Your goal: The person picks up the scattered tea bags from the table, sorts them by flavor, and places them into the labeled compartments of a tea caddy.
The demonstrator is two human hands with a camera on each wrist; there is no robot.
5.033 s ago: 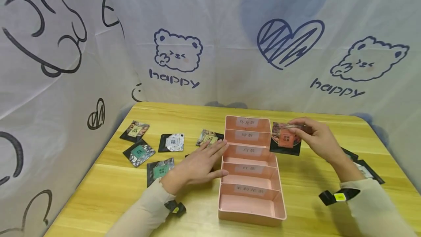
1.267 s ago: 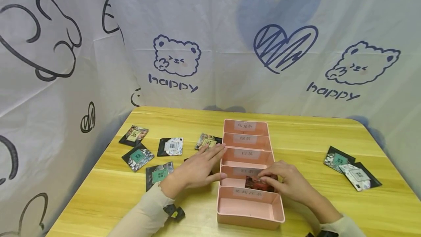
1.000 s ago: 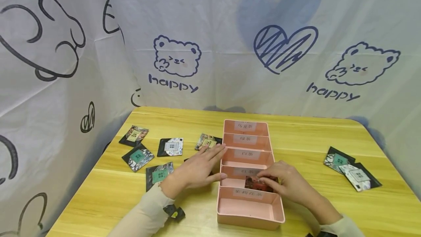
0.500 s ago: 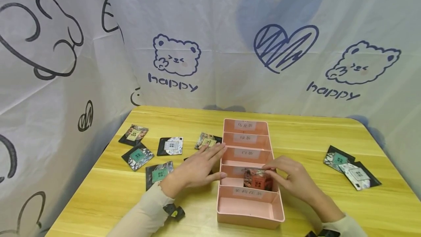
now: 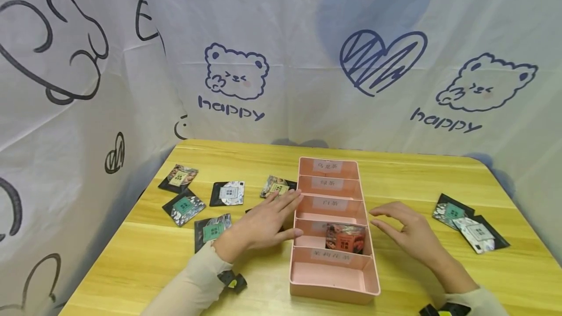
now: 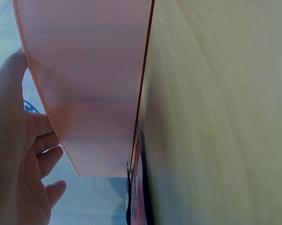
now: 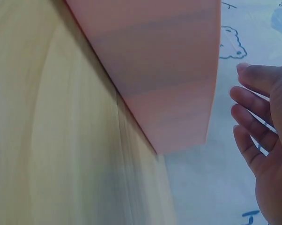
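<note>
A pink divided box (image 5: 335,291) with a labelled strip in each compartment stands lengthwise on the table. In its second compartment from the front leans a tea sachet (image 5: 345,240) with a red label. My left hand (image 5: 265,221) rests against the box's left rim, fingers extended; the left wrist view shows fingertips touching the upper edge of the pink wall (image 6: 89,84). To the right of the box, my right hand (image 5: 408,230) hovers with loosely bent fingers and nothing between them. The right wrist view shows that hand (image 7: 267,117) apart from the box wall (image 7: 164,70).
Left of the box lie several sachets, among them a white-labelled one (image 5: 228,193), a green-labelled one (image 5: 183,207) and a yellow-labelled one (image 5: 276,187) beside the rim. Two more, one green (image 5: 452,211) and one white (image 5: 480,234), overlap at the right. A printed curtain (image 5: 290,62) hangs behind the table.
My right hand carried the red-labelled sachet from the box's right side into the second compartment, let go of it and drew back right. The left hand stayed at the rim.
</note>
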